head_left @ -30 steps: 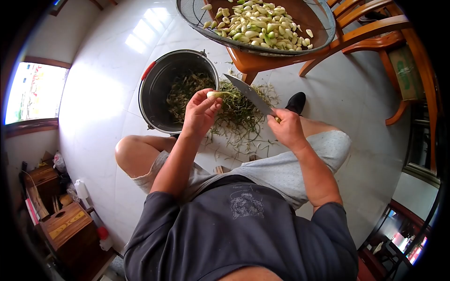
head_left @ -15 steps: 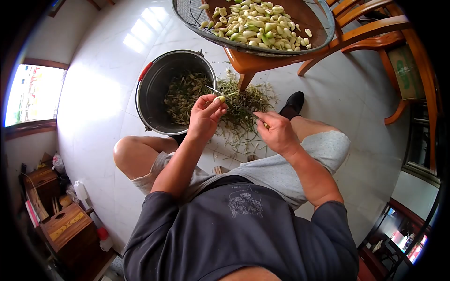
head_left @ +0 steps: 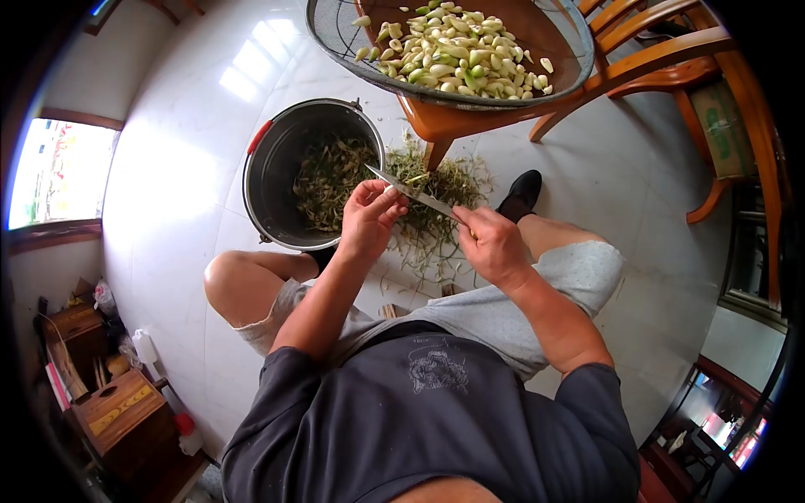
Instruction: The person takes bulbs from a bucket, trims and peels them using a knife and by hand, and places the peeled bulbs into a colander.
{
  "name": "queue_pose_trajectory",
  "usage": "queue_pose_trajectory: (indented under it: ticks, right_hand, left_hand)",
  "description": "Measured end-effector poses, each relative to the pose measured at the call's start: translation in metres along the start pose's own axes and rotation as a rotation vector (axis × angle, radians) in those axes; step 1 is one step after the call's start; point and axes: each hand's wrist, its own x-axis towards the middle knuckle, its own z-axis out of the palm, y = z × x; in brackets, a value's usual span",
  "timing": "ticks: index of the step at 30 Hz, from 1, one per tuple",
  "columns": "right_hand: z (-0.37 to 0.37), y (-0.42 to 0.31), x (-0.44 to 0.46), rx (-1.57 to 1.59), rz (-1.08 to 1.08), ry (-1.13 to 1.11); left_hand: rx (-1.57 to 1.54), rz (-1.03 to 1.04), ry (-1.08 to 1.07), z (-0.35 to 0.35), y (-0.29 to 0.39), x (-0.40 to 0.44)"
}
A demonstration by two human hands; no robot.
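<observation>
In the head view, my left hand (head_left: pixel 366 220) pinches a small pale bulb (head_left: pixel 389 190) between thumb and fingertips; most of it is hidden. My right hand (head_left: pixel 496 250) is closed round the handle of a knife (head_left: pixel 429 201). Its blade points up and left, lying across the bulb at my left fingertips. Both hands are over my lap, just beyond my knees. Beyond them, green and dry trimmings (head_left: pixel 449 189) lie heaped on the floor. A metal bucket (head_left: pixel 267 189) with a red handle grip stands to their left, holding more trimmings.
A round mesh sieve (head_left: pixel 352 60) full of peeled pale bulbs (head_left: pixel 461 52) rests on a wooden chair (head_left: pixel 436 120) ahead. A cardboard box (head_left: pixel 728 130) sits at the right. Wooden boxes (head_left: pixel 122 407) stand at the lower left. My shoe (head_left: pixel 524 190) is beside the trimmings.
The knife has turned so its flat blade shows and now crosses the bulb. My left hand has shifted slightly down; the bulb shows less than before.
</observation>
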Motion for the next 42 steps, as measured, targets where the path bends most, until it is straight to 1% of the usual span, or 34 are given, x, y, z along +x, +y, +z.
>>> queue_pose_trajectory:
  ticks: [3,6,8,9,12,13,16,18,20,22,23,24,26,27,28,29,30,31,32,33,34,35,36,38,40,42]
  right_hand:
    - [0.001,0.002,0.0,0.054,0.022,0.006]
    - [0.004,0.004,-0.001,0.097,0.096,-0.029]
    - [0.011,0.034,-0.003,-0.137,0.358,-0.39]
    - [0.007,0.034,-0.003,-0.136,0.431,-0.427]
    - [-0.005,0.029,-0.001,-0.064,0.461,-0.301]
    - [-0.004,0.031,0.0,-0.04,0.425,-0.237]
    - [-0.008,0.023,0.006,0.058,0.424,-0.295]
    - [-0.005,0.027,0.008,0.029,0.354,-0.287]
    - [-0.004,0.022,0.007,0.03,0.33,-0.304]
    - [-0.009,0.014,0.008,0.055,0.394,-0.326]
    - [-0.012,0.014,0.01,0.062,0.423,-0.332]
    - [-0.012,0.017,0.008,0.032,0.397,-0.319]
    - [-0.012,0.024,0.005,-0.025,0.347,-0.291]
    - [-0.012,0.024,0.003,-0.009,0.362,-0.287]
    - [-0.014,0.025,0.004,-0.013,0.385,-0.307]
    - [-0.016,0.023,0.003,-0.014,0.41,-0.331]
    - [-0.016,0.022,0.004,-0.016,0.431,-0.349]
    - [-0.016,0.022,0.005,-0.002,0.436,-0.352]
    - [-0.014,0.022,0.003,-0.007,0.434,-0.372]
    - [-0.011,0.025,0.004,-0.016,0.427,-0.384]
    - [-0.009,0.028,0.006,-0.033,0.424,-0.395]
    - [-0.006,0.029,0.006,-0.052,0.434,-0.412]
    - [-0.002,0.028,0.006,-0.065,0.448,-0.431]
    - [-0.001,0.029,0.01,-0.074,0.462,-0.441]
    - [0.004,0.027,0.014,-0.035,0.465,-0.438]
    - [0.01,0.026,0.019,-0.014,0.476,-0.453]
  left_hand:
    - [0.027,-0.002,-0.008,0.0,-0.001,0.0]
    - [0.051,0.028,-0.031,0.003,0.003,-0.002]
    - [0.065,0.066,-0.054,0.013,0.015,-0.008]
    - [0.078,0.082,-0.091,0.017,0.025,-0.008]
    - [0.101,0.125,-0.141,0.034,0.053,-0.005]
    - [0.124,0.17,-0.215,0.044,0.063,0.001]
    - [0.359,0.209,-0.174,0.093,0.092,0.02]
    - [0.496,0.22,-0.233,0.128,0.105,0.049]
    - [0.495,0.137,-0.31,0.159,0.12,0.072]
    - [0.648,0.227,-0.388,0.161,0.132,0.092]
    - [0.692,0.274,-0.391,0.156,0.138,0.099]
    - [0.706,0.315,-0.357,0.151,0.145,0.091]
    - [0.72,0.246,-0.274,0.125,0.162,0.079]
    - [0.75,0.203,-0.247,0.102,0.17,0.076]
    - [0.774,0.151,-0.128,0.076,0.172,0.076]
    - [0.899,0.069,-0.004,0.044,0.172,0.08]
    - [0.943,-0.001,0.035,-0.002,0.168,0.092]
    - [0.954,-0.101,0.155,-0.025,0.162,0.089]
    - [0.969,-0.143,0.214,-0.069,0.15,0.098]
    - [0.989,-0.2,0.307,-0.098,0.138,0.104]
    - [0.921,-0.181,0.361,-0.139,0.114,0.118]
    - [0.989,-0.218,0.453,-0.145,0.1,0.115]
    - [0.994,-0.218,0.414,-0.171,0.087,0.12]
    - [1.109,-0.197,0.418,-0.183,0.054,0.134]
    - [1.438,-0.056,0.361,-0.192,0.03,0.147]
    - [1.581,-0.076,0.37,-0.195,0.015,0.158]
